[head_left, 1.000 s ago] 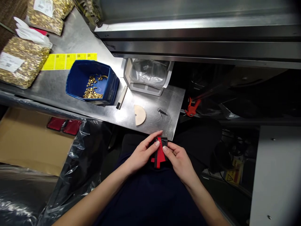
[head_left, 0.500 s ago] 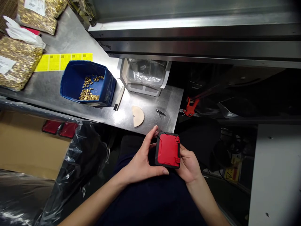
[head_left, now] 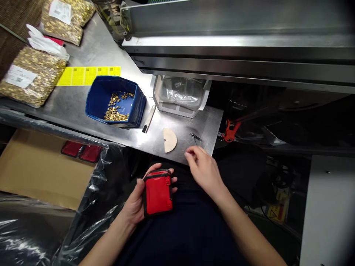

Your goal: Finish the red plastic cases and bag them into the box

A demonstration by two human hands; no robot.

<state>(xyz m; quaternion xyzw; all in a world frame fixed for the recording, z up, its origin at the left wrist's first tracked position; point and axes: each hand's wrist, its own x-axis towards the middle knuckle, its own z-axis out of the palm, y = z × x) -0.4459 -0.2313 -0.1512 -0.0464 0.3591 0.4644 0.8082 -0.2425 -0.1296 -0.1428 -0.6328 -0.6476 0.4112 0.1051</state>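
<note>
My left hand (head_left: 134,203) is wrapped round a red plastic case (head_left: 158,195) with a black rim, above my lap. The thumb presses its left side and fingertips show past its right side. By the table's front edge is my right hand (head_left: 206,171), with thumb and forefinger curled together; whether something small is between them I cannot make out. Just beyond its fingers a nail clipper (head_left: 196,136) lies on the metal table (head_left: 183,127). A pale half-round disc (head_left: 169,140) lies to the left of the clipper.
A blue bin (head_left: 93,99) holds small brass pieces (head_left: 116,112). Beside it lie a white-handled tool (head_left: 149,119) and a grey bin (head_left: 177,109) with clear bags. Bags of brass pieces (head_left: 36,72) and yellow labels (head_left: 91,75) are at left. Red cases (head_left: 90,152) sit in a carton (head_left: 41,166).
My right hand has let go of the red case and moved up to the table edge. My left hand has carried the case left and down. The view has shifted slightly.
</note>
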